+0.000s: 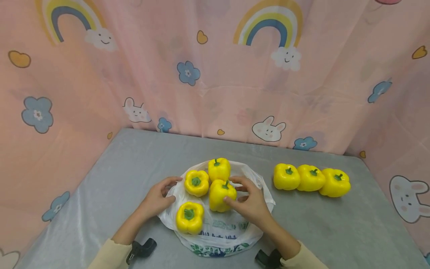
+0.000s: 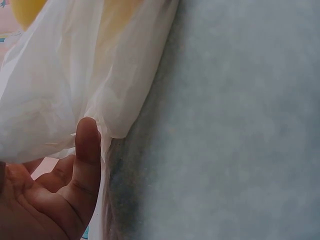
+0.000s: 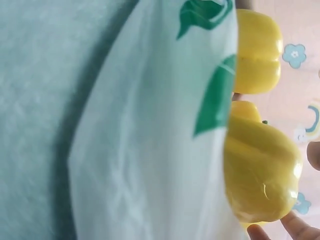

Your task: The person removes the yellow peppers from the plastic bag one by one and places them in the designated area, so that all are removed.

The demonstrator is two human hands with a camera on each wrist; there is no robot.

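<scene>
1. Your cream sleeves come up from the bottom edge, closest to the head cam, with dark wrist gear poking out beside each wrist.
2. Right between your arms there's the white plastic bag, sitting on the grey tabletop. It's spread wide, with green and blue print on the side facing you.
3. You've got your left hand on the bag's left rim. Left wrist cam has your thumb on one face of the plastic and your fingers behind it, so you're pinching the bag there, folds bunching at your thumb tip.
4. Your right hand is curled round the right side of the gripped pepper, thumb on the near side, fingers farther back. How firmly you're squeezing, I can't tell. That yellow one's upright in the right part of the bag, stem on top.
5. Three more yellow peppers sit inside the rim with it: the back pepper just behind, the left pepper by your left fingertips, and the near pepper closer to you.
6. Off to your right, well apart from the bag, the row of three peppers sits side by side.
7. Behind everything hangs your pink curtain, all rainbows, bunnies and blue flowers.
</scene>
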